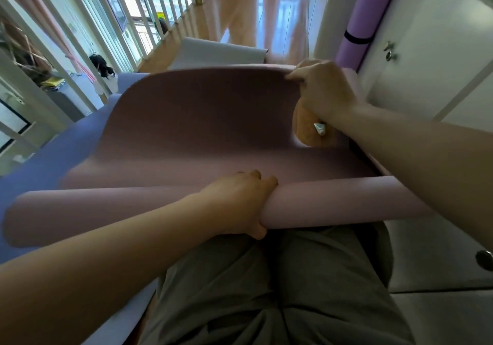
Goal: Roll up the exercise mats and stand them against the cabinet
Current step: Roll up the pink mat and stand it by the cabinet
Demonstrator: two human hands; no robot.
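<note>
Wood floor (160,59) runs toward 12 o'clock, with a white railing (149,19) closing the side from 9 to 11 and pale pink curtains (240,6) at 12. White cabinet (440,64) fills 1 to 4 o'clock, with a latch (389,51) at 2 and a round knob (484,259) at 4.

Open floor shows only in a narrow strip at 11 to 12, beyond the mats.

The pink mat (200,120) sits dead centre, partly rolled. Its rolled end (333,203) lies crosswise from 9 to 3, just in front of your grey trousers (293,291). The unrolled part is lifted and curves up, with the far edge at 12 to 1.

Your left hand (240,203) grips the rolled end mid-length, fingers curled together over the top and thumb under the near side. Your right hand (322,88) at 1 o'clock pinches the raised far corner, fingers curled over the edge.

An orange-brown thing (306,128) with a pale tag shows just below that hand; can't tell what it is.

The blue mat (32,163) lies flat under the pink one and sticks out at 8 to 10. The grey mat (213,54) lies flat at 12, its far end curled.

The purple mat (365,24) is rolled, bound with a black strap (358,39) and stands against the cabinet at 1.
</note>
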